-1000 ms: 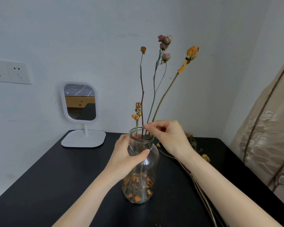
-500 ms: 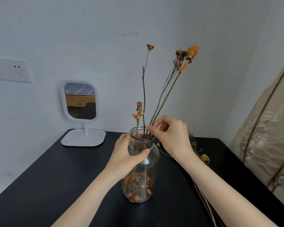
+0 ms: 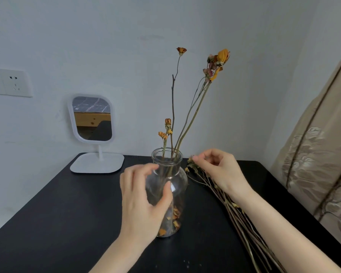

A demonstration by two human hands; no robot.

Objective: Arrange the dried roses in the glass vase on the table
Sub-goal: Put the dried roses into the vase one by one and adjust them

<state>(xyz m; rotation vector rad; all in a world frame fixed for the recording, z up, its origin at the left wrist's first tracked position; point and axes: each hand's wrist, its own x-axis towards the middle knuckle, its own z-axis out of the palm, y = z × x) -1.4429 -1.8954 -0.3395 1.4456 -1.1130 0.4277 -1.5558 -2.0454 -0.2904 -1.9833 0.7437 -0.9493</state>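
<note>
Left hand [image 3: 144,201]: wrapped loosely around the shoulder of the glass vase [image 3: 167,192], thumb across the near face, fingers curled behind the left side; firm contact not certain, as the hand is blurred. Right hand [image 3: 219,170]: at 3 o'clock from the vase mouth, clear of the glass, fingers half curled with thumb and forefinger drawn close at the tips of the loose dried stems [image 3: 236,215]; whether a stem is actually pinched cannot be told. Loose stems: lying flat on the black table [image 3: 67,217], running from beside the vase toward 5 o'clock under the right forearm. Vase: upright near table centre, fallen orange petals [image 3: 173,219] at the bottom. Dried roses [image 3: 217,62] standing in the vase: tall stems leaning toward 1 o'clock, one short sprig near the rim. White stand mirror [image 3: 93,119]: at 10 o'clock from the vase, against the wall. Wall socket [image 3: 8,81]: far left. Patterned curtain [image 3: 319,158]: at 3 o'clock.
</note>
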